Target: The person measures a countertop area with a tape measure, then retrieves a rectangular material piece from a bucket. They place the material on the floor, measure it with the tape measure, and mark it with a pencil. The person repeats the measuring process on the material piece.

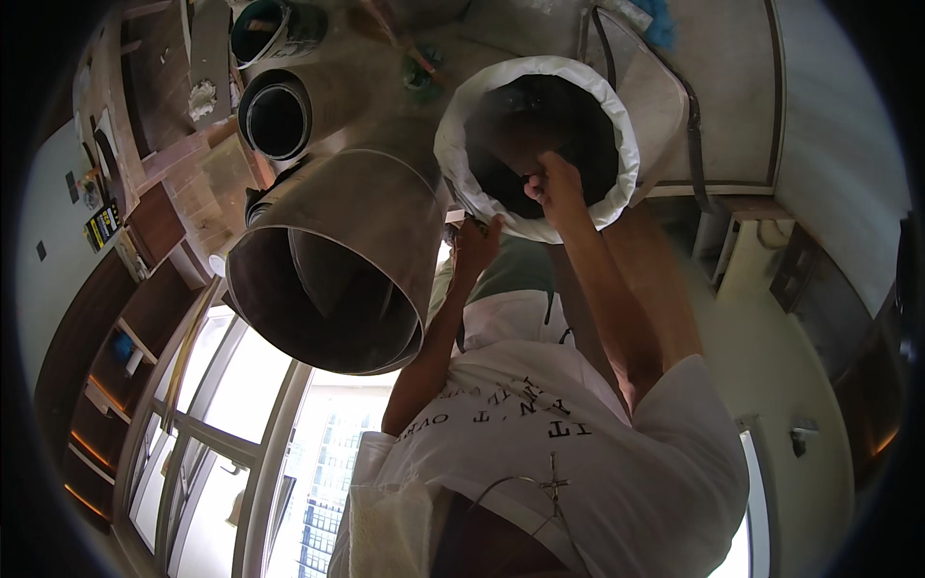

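A round, dark-inside container (620, 125) with a thick, crinkled white rim stands in front of my body. My left hand (476, 245) is at its near left edge, with the fingers curled against the white rim. Over the near part of the opening, my right hand (556, 185) is closed in a fist. A brownish blur lies just beyond the fist inside the container, and I cannot tell what it is. Close by on the left is a large grey-brown rolled sheet (371, 207), its wide open end facing me.
A smaller roll (279, 116) and a dark bucket (277, 29) stand beyond the large roll. Boards (217, 173) lie at the far left. A pale panel with a dark edge (694, 106) is right of the container. Shelves and windows line the left side.
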A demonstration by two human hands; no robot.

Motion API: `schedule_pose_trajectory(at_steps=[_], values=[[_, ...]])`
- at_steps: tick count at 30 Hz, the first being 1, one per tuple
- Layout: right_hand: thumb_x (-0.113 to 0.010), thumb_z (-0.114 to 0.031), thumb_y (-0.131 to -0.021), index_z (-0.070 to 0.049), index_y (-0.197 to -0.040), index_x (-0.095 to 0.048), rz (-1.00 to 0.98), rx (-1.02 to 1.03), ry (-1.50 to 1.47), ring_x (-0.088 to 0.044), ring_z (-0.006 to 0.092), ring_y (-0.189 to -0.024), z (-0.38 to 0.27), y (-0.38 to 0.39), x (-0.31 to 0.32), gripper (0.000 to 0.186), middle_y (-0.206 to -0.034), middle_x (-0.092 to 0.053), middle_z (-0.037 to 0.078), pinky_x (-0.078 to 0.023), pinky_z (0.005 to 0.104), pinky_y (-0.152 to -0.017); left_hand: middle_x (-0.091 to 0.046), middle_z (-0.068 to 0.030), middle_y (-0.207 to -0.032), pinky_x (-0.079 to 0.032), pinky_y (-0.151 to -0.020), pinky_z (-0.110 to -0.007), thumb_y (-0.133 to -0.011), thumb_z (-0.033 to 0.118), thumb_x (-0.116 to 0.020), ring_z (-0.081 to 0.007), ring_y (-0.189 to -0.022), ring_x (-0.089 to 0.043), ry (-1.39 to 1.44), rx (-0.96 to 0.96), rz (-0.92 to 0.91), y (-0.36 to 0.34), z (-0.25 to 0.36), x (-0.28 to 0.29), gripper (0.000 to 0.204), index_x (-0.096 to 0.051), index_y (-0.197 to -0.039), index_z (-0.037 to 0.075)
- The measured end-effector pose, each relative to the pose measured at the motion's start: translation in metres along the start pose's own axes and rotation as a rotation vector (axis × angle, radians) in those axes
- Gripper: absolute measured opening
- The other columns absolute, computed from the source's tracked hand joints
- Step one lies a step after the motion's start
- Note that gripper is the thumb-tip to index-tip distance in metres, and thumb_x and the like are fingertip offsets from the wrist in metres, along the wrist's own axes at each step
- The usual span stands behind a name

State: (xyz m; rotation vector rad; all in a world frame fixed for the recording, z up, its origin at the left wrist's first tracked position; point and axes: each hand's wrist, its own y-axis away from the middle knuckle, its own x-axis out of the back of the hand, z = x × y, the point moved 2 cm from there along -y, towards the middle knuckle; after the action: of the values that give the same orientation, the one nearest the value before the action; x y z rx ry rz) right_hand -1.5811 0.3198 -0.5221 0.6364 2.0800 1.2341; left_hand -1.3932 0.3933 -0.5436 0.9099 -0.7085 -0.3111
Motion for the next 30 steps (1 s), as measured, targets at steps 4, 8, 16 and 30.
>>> schedule_pose_trajectory(at_steps=[4,8,16,30], values=[[-0.057,-0.014,-0.09,-0.008,-0.087,-0.057,0.01,-0.064,-0.198,-0.057,0.0113,-0.06,-0.023,0.052,-0.002,0.006,-0.075,-0.059,0.003,-0.051,0.029,-0.058,-0.065,-0.0262,-0.099,-0.049,-0.08,-0.05,-0.084,0.047,-0.066,-0.0416,-0.092,-0.064,0.107,-0.092,0.149,0.034,0.022,0.017,0.054,-0.056,-0.11,0.0],[-0.059,-0.017,-0.091,-0.009,-0.089,-0.058,-0.02,-0.064,-0.4,-0.059,0.013,-0.065,-0.036,0.103,-0.01,0.008,-0.079,-0.06,0.004,-0.053,0.0321,-0.066,-0.064,-0.0232,-0.1,-0.049,-0.081,-0.047,-0.084,0.037,-0.069,-0.0388,-0.093,-0.063,0.077,-0.344,0.199,0.076,0.05,0.038,0.047,-0.055,-0.114,0.003],[-0.056,-0.016,-0.092,-0.008,-0.097,-0.055,-0.262,-0.028,-0.667,-0.065,0.0173,-0.078,0.013,0.188,-0.068,0.009,-0.085,-0.064,0.009,-0.057,0.0383,-0.077,-0.062,-0.0214,-0.113,-0.048,-0.089,-0.045,-0.086,0.035,-0.065,-0.0372,-0.104,-0.061,-0.076,-0.548,0.045,0.094,0.1,0.048,0.054,-0.05,-0.129,0.005],[-0.056,-0.021,-0.096,-0.003,-0.114,-0.054,-0.657,0.143,-0.472,-0.07,0.0269,-0.079,-0.02,0.244,-0.11,0.026,-0.111,-0.065,0.021,-0.058,0.0436,-0.081,-0.066,-0.0197,-0.097,-0.049,-0.083,-0.045,-0.091,0.039,-0.058,-0.037,-0.093,-0.063,-0.657,-0.902,-0.063,0.112,0.16,0.1,0.041,-0.061,-0.109,0.002]])
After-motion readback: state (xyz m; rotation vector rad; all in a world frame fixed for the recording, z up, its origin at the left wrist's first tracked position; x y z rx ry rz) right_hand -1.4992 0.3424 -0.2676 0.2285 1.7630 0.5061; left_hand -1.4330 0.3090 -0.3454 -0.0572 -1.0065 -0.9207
